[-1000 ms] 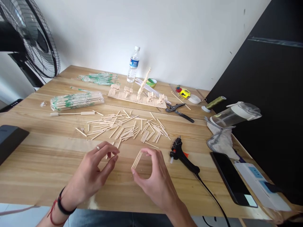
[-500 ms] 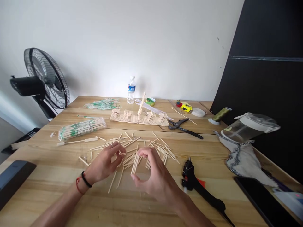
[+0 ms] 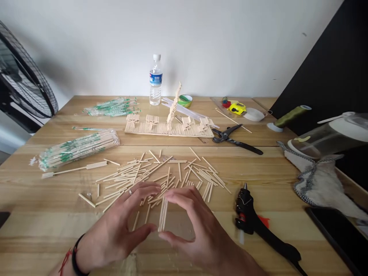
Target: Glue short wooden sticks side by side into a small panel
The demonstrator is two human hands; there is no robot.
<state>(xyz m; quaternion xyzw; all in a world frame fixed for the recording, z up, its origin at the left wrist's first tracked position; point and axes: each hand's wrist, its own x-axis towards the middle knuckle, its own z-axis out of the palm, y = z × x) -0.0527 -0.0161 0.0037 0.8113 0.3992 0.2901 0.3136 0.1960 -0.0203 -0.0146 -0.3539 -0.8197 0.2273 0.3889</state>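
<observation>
My right hand (image 3: 192,226) pinches a small bundle of short wooden sticks (image 3: 162,213) upright between thumb and fingertips, just above the wooden table (image 3: 46,218). My left hand (image 3: 120,224), with a ring and wrist bands, curves beside the bundle, its thumb and fingers apart and close to the sticks; I see nothing gripped in it. A scatter of several loose cut sticks (image 3: 161,172) lies just beyond both hands.
A black glue gun (image 3: 250,218) lies to the right. Scissors (image 3: 234,138), a stick-built model (image 3: 169,126), a water bottle (image 3: 155,80), packs of wrapped chopsticks (image 3: 77,147), tape measure (image 3: 237,109), thread spool (image 3: 287,117), a cloth (image 3: 322,184) and a fan (image 3: 20,84) surround them.
The view shifted with my head. My left hand came off the loose pile and closed in beside the bundle held by my right hand, which stays pinched on it.
</observation>
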